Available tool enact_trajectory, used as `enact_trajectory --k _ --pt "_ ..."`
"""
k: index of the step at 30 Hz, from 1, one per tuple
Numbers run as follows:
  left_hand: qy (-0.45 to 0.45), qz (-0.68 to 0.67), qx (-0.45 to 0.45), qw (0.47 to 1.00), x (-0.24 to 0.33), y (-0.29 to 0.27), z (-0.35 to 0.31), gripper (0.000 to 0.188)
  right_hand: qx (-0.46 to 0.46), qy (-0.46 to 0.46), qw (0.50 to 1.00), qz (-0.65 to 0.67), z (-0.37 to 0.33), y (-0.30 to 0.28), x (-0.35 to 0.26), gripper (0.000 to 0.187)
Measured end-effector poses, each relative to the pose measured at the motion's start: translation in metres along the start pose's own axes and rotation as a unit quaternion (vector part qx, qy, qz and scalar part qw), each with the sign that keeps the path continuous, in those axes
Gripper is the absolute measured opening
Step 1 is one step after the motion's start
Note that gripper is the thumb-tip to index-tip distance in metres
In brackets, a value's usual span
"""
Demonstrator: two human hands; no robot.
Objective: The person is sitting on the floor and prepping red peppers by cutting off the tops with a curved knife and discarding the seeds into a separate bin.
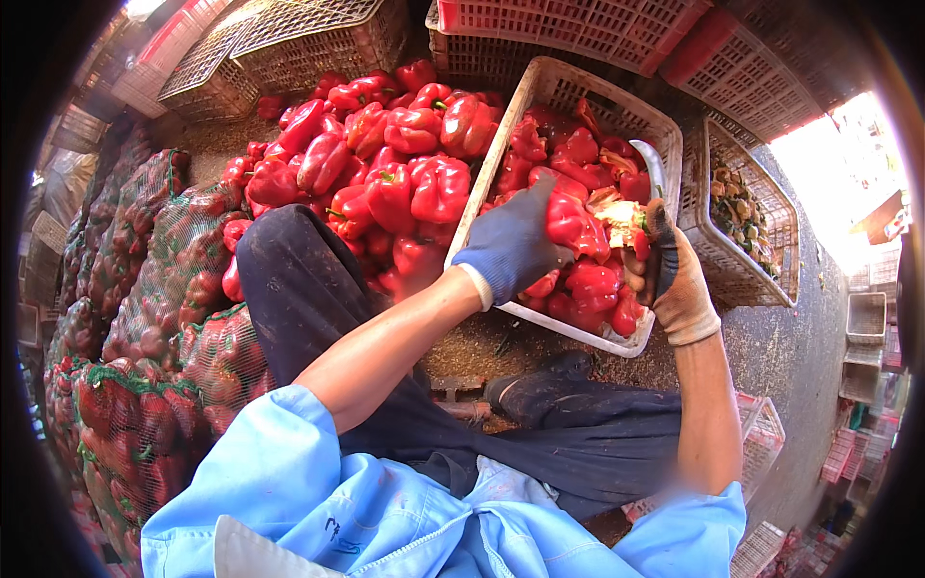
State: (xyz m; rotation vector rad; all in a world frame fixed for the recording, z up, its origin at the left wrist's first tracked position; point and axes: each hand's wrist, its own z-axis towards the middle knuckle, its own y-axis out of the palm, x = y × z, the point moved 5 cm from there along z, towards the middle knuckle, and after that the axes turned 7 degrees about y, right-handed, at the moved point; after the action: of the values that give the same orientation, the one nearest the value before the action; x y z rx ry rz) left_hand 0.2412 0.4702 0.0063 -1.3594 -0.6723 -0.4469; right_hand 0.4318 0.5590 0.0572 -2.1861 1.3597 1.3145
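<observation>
My left hand, in a dark blue glove, is closed around a red bell pepper above a whitish plastic crate. Beside that pepper, pale cut flesh with seeds faces my right hand. A stained orange-brown glove covers my right hand, whose fingers wrap the dark handle of a knife. The curved blade of the knife points away from me over the crate's right side. Cut and whole-looking red peppers fill the crate below both hands.
A heap of whole red peppers lies left of the crate. Mesh sacks of peppers stand along the left. To the right, another crate holds greenish-brown scraps. Stacked crates line the far side.
</observation>
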Motion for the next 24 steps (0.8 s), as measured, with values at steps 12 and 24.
enact_trajectory --k 12,24 --pt "0.069 -0.288 0.052 0.954 0.016 0.031 0.007 0.052 0.057 -0.044 0.991 -0.113 -0.003 0.014 0.004 0.024" --pt "0.073 -0.192 0.039 0.978 -0.004 0.018 0.006 0.038 -0.009 0.010 0.988 -0.155 0.011 -0.052 0.016 0.019"
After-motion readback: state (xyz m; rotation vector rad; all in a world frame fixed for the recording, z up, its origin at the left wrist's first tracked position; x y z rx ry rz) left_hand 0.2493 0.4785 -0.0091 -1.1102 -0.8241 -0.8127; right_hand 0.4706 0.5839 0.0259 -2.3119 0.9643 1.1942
